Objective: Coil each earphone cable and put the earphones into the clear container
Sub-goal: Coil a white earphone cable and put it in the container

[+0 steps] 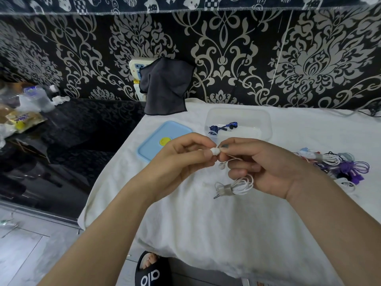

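My left hand (183, 155) pinches a white earbud (215, 151) between thumb and fingertips above the white towel. My right hand (266, 164) pinches the thin cable right beside that earbud, and its lower fingers curl round the bundled white earphone cable (237, 185), which is wrapped with a grey tie and has its jack plug hanging at the lower left. A second white earbud (222, 165) dangles between my hands. Behind them stands the clear container (266, 120), holding a coiled blue earphone (221, 127).
A light blue lid (156, 141) with a yellow sticker lies left of the container. A pile of white and purple earphones (338, 166) lies at the right on the white towel (206, 223). A dark cloth (165, 85) hangs at the back. A dark table with clutter stands at the left.
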